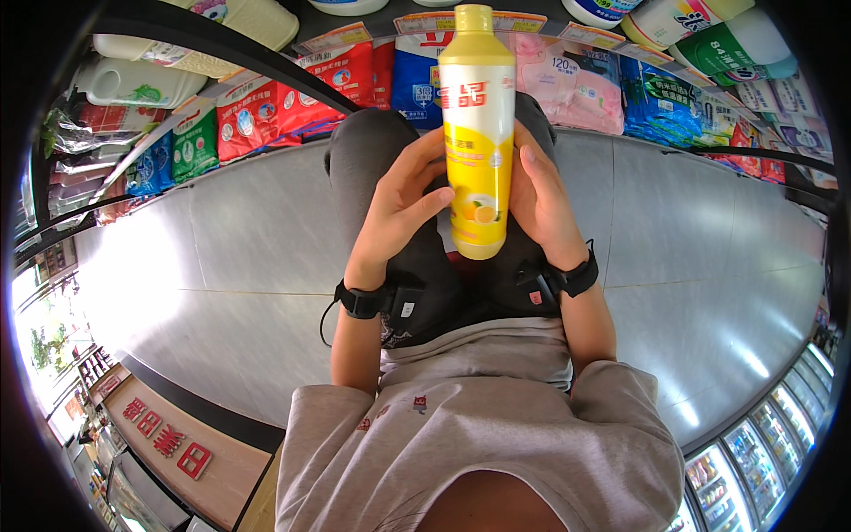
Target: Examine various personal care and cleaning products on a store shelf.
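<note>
A yellow and white plastic bottle (480,159) with a yellow cap and a lemon picture on its label stands roughly upright in the view, between both hands. My left hand (409,196) touches its lower left side, the thumb at the label's edge. On the bottle's other side, my right hand (540,189) is curved round it, with its fingers partly hidden behind. Both wrists wear black straps with small boxes. Behind the bottle's upper part are a blue packet (415,83) and a pink packet (565,86) on the low shelf.
Red laundry packets (326,83), a green packet (195,149) and blue packets (658,103) line the bottom shelf. Price tags run along the shelf edge (465,25) above them, below large bottles (725,46). Grey tiled floor (259,219) surrounds my bent knees. Glass-door coolers (764,432) stand at lower right.
</note>
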`<state>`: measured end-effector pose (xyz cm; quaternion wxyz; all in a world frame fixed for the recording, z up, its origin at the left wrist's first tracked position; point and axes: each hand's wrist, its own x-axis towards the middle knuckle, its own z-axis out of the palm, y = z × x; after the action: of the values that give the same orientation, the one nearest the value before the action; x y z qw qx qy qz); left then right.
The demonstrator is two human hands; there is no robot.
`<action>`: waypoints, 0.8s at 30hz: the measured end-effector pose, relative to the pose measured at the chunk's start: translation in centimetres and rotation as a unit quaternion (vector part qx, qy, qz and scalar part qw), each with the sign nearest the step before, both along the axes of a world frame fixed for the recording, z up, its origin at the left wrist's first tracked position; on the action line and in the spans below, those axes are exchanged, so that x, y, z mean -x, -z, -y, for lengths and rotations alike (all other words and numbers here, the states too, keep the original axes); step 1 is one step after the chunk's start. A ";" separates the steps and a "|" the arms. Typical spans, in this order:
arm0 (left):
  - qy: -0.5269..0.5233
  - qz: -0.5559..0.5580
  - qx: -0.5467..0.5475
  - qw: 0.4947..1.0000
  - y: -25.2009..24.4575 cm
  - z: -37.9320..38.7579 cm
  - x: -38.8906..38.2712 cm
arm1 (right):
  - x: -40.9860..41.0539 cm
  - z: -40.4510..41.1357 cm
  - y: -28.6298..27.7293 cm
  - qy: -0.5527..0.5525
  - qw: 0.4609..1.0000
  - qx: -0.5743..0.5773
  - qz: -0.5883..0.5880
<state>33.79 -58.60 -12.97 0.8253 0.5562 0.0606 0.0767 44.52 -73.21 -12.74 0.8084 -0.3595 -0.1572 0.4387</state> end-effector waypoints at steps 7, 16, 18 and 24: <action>-0.050 -0.084 0.000 0.995 -0.2 0.6 0.0 | -0.2 0.0 0.7 -0.056 0.998 -0.015 0.015; -0.060 -0.090 -0.018 0.994 -0.4 0.8 0.0 | -0.1 0.3 0.5 -0.037 0.998 0.020 0.050; -0.079 -0.081 0.003 0.994 -0.7 1.1 0.1 | -0.2 0.3 0.4 -0.036 0.998 0.020 0.052; -0.190 -0.062 -0.034 0.979 0.3 2.0 0.1 | 0.1 0.3 0.2 -0.020 0.997 0.033 0.070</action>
<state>33.66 -60.55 -13.23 0.7710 0.5657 0.2136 0.1997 44.43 -73.48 -12.93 0.7744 -0.4123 -0.2057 0.4336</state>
